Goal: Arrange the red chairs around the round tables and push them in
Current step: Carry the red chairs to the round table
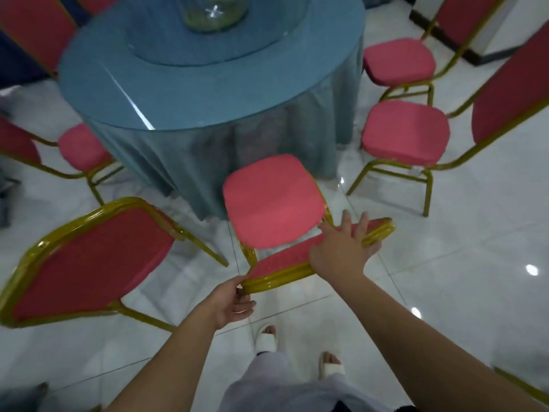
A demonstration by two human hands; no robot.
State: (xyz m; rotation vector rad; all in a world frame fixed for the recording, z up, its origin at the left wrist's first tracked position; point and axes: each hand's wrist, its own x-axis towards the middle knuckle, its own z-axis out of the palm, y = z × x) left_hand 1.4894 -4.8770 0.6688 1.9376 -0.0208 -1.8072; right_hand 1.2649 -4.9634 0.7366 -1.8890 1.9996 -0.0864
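Note:
A red chair with a gold frame (271,203) stands in front of me, its seat facing the round table (208,93) with a blue cloth and glass top. My left hand (234,301) grips the left corner of its backrest top rail. My right hand (346,248) lies on the backrest with straight, spread fingers. The chair's seat front is close to the tablecloth, apart from the table edge.
Another red chair (86,263) stands close on my left, its back toward me. Two red chairs (405,132) stand at the table's right and one (81,147) at its left. A glass bowl (214,11) sits mid-table. My sandalled feet (267,337) stand on white tiles.

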